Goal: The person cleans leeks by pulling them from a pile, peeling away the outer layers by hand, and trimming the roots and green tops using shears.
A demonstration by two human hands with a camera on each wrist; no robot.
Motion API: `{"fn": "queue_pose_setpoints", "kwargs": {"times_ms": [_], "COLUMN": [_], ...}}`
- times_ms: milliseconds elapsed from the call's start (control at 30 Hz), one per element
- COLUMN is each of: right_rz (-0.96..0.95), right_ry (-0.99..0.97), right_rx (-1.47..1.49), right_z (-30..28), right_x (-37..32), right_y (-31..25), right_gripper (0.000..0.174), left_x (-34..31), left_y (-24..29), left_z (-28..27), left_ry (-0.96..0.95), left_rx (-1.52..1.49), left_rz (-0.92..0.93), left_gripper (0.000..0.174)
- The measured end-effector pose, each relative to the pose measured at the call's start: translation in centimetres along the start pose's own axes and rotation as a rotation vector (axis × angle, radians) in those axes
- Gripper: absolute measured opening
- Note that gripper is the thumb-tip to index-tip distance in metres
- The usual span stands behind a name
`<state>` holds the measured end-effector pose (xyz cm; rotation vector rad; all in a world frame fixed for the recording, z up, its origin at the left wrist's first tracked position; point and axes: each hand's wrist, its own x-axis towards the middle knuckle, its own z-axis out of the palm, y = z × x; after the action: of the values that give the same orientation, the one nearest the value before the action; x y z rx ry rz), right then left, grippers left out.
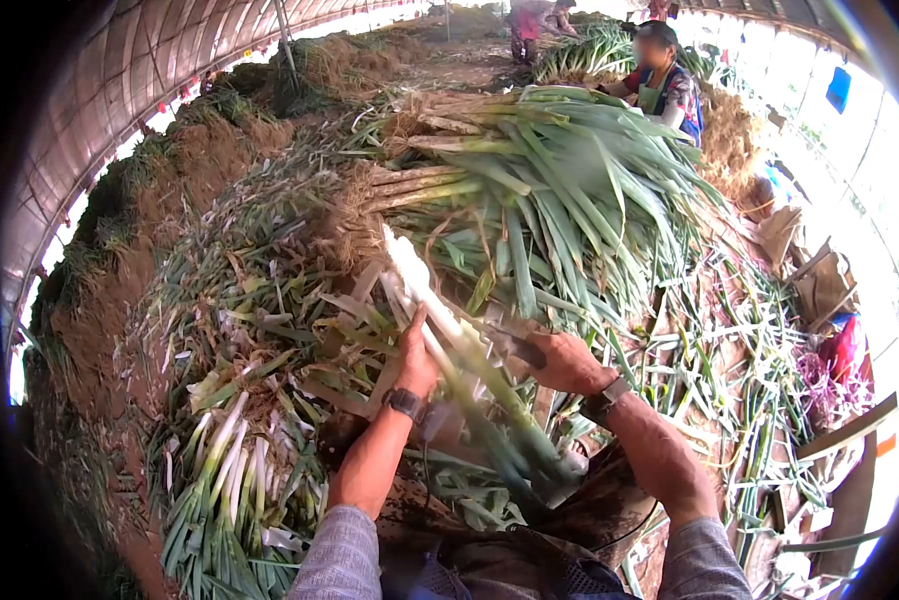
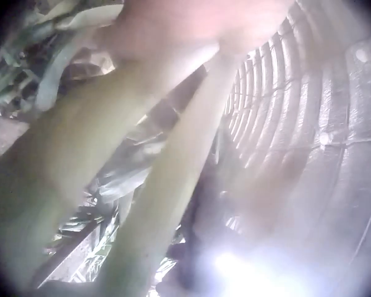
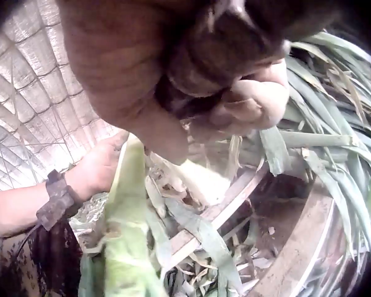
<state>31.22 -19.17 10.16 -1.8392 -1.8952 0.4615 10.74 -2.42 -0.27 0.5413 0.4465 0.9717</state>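
Observation:
My left hand (image 1: 417,360) grips a few leeks (image 1: 438,305), their white ends pointing up and away and their green leaves running down toward my lap. In the left wrist view two pale stalks (image 2: 179,167) spread out below the blurred hand. My right hand (image 1: 570,363) holds a knife (image 1: 513,347), its blade close beside the leek stalks. Curled fingers wrap the dark knife handle (image 3: 204,55) in the right wrist view, with a green leek stalk (image 3: 127,223) passing below.
A big heap of untrimmed leeks (image 1: 570,190) lies ahead, roots to the left. Peeled leeks (image 1: 232,475) rest at the lower left. Leaf scraps (image 1: 260,260) cover the ground. Another person (image 1: 670,90) sits behind the heap. A wooden board (image 1: 848,428) is at the right.

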Motion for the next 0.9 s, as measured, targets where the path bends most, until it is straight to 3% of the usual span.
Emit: {"fn": "queue_pose_setpoints", "kwargs": {"times_ms": [133, 267, 333, 467, 567, 733, 833, 900], "right_rz": [-0.160, -0.166, -0.061, -0.076, -0.172, -0.158, -0.118, -0.141], "right_ry": [0.108, 0.158, 0.166, 0.172, 0.156, 0.107, 0.131, 0.130], "right_rx": [0.091, 0.111, 0.112, 0.078, 0.039, 0.098, 0.161, 0.186], "right_z": [0.7, 1.4, 1.2, 1.8, 2.2, 1.8, 1.3, 1.0], "right_x": [-0.1, -0.7, -0.9, -0.8, -0.6, -0.6, -0.7, -0.6], "right_y": [1.3, 1.9, 1.1, 1.4, 1.2, 1.4, 1.1, 1.1], "right_gripper": [0.036, 0.037, 0.036, 0.036, 0.035, 0.036, 0.037, 0.038], "left_x": [-0.2, 0.4, 0.2, 0.2, 0.2, 0.0, -0.4, -0.7], "left_y": [0.5, 0.6, 0.5, 0.4, 0.6, 0.7, 0.8, 0.9], "left_z": [0.9, 0.2, 0.5, 0.9, 0.0, -0.9, 0.1, 0.9], "left_ry": [0.011, -0.008, 0.020, 0.084, 0.093, 0.014, 0.180, 0.157], "left_rx": [-0.036, -0.008, -0.044, 0.005, -0.077, -0.096, -0.004, -0.028], "left_rz": [-0.030, -0.038, -0.023, 0.064, 0.006, -0.029, 0.037, 0.022], "left_gripper": [0.044, 0.040, 0.038, 0.036, 0.035, 0.037, 0.041, 0.040]}}
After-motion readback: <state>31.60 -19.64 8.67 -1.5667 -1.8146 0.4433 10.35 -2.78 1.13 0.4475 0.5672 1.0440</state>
